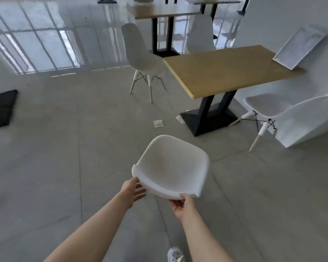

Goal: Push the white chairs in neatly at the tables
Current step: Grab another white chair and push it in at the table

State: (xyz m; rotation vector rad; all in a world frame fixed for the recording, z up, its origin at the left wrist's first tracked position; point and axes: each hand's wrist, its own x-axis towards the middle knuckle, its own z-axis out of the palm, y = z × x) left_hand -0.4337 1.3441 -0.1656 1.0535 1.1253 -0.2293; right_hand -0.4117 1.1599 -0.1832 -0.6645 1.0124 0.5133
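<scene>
White chair (170,165) is at lower centre, well apart from the table (225,70) at upper right; right hand (182,205) grips its backrest rim, left hand (133,191) touches it with fingers loosely spread; judged a light, stiff, smooth shell, best held at 2 rim corners.

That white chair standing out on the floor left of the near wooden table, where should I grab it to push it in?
Probably the top rim of its backrest, coming from behind, the picture's left. The white chair stands upright with its seat toward the wooden table, so fingers over that rim would push it straight in.
</scene>
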